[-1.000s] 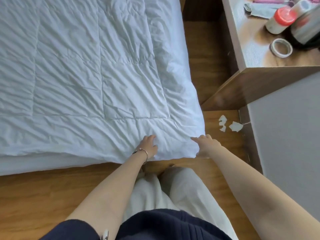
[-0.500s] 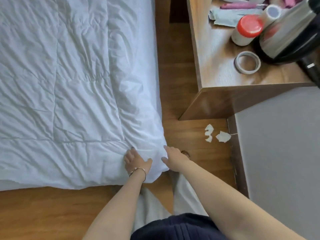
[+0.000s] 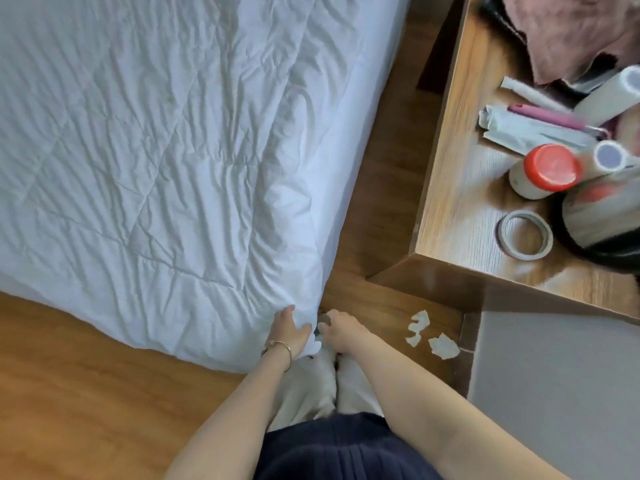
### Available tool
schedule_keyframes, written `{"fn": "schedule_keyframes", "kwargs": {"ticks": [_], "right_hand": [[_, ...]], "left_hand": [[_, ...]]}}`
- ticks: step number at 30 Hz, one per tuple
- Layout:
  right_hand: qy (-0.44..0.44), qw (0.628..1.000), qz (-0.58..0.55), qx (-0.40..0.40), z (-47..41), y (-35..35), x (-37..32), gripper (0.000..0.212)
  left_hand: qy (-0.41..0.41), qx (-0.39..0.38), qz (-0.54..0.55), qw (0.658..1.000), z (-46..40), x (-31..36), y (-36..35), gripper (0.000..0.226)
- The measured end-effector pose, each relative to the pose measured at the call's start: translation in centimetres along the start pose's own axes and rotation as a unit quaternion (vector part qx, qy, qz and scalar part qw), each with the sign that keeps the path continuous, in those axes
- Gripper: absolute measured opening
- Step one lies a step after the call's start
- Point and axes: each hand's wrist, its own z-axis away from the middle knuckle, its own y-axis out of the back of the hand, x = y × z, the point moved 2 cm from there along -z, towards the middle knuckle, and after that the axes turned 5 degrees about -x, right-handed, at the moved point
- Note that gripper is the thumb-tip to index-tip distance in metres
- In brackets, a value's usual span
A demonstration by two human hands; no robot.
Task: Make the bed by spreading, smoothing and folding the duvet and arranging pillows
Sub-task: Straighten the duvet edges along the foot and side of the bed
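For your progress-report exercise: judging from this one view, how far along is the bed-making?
Done: the duvet lies spread across the bed, though creased. In hand: the left hand grips its near corner while the right hand reaches in beside that corner; whether it has a grip is unclear. Left: smoothing the creases, folding the duvet and arranging pillows, none of which are in view.

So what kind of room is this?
Most likely a bedroom. A big white quilted duvet covers a bed, and the left hand grips its corner. Beside it stands a wooden side table with a red-capped bottle and a roll of tape.
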Motion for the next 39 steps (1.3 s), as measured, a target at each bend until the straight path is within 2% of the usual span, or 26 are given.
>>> {"fn": "schedule_keyframes", "kwargs": {"ticks": [6, 10, 14, 20, 23, 25, 27, 30, 32, 35, 37, 39], "right_hand": [[0.001, 0.997, 0.069, 0.045, -1.7, 8.1, -5.0, 0.05], [0.002, 0.992, 0.115, 0.049, -2.7, 12.9, -8.2, 0.056], [0.028, 0.979, 0.189, 0.069, -4.5, 17.4, -11.5, 0.053], [0.091, 0.964, 0.249, 0.035, -9.6, 23.2, -16.1, 0.065], [0.127, 0.945, 0.303, 0.002, -12.6, 27.2, -18.2, 0.056], [0.123, 0.92, 0.372, -0.012, -14.6, 30.4, -19.0, 0.044], [0.105, 0.885, 0.453, -0.024, -16.1, 33.6, -19.0, 0.048], [0.121, 0.852, 0.509, -0.019, -18.3, 37.9, -18.2, 0.074], [0.138, 0.803, 0.58, -0.013, -20.0, 40.2, -18.0, 0.086], [0.184, 0.72, 0.669, 0.014, -22.9, 42.4, -18.4, 0.102], [0.233, 0.691, 0.683, 0.039, -25.0, 43.1, -19.2, 0.109], [0.27, 0.674, 0.686, 0.044, -26.7, 43.5, -20.3, 0.106]], "left_hand": [[-0.071, 0.032, 0.024, 0.997, -2.0, 5.2, 6.2, 0.059], [-0.066, 0.029, 0.018, 0.997, -2.5, 8.1, 9.1, 0.06], [-0.068, 0.035, 0.071, 0.995, -2.8, 10.3, 10.8, 0.06], [-0.055, 0.068, 0.15, 0.985, -5.2, 13.1, 14.2, 0.052], [-0.058, 0.022, 0.199, 0.978, -8.0, 16.8, 16.2, 0.049], [-0.062, -0.049, 0.208, 0.975, -10.2, 20.1, 16.6, 0.051], [-0.064, -0.068, 0.175, 0.98, -12.3, 23.1, 16.4, 0.049], [-0.049, 0.029, 0.165, 0.985, -15.2, 26.3, 16.5, 0.051], [-0.023, 0.074, 0.123, 0.989, -17.0, 27.3, 17.1, 0.059], [0.048, 0.067, 0.041, 0.996, -19.3, 27.3, 16.9, 0.077], [0.091, 0.085, 0.009, 0.992, -20.8, 26.7, 17.1, 0.094], [0.127, 0.093, 0.004, 0.988, -22.4, 26.1, 17.8, 0.103]]}}
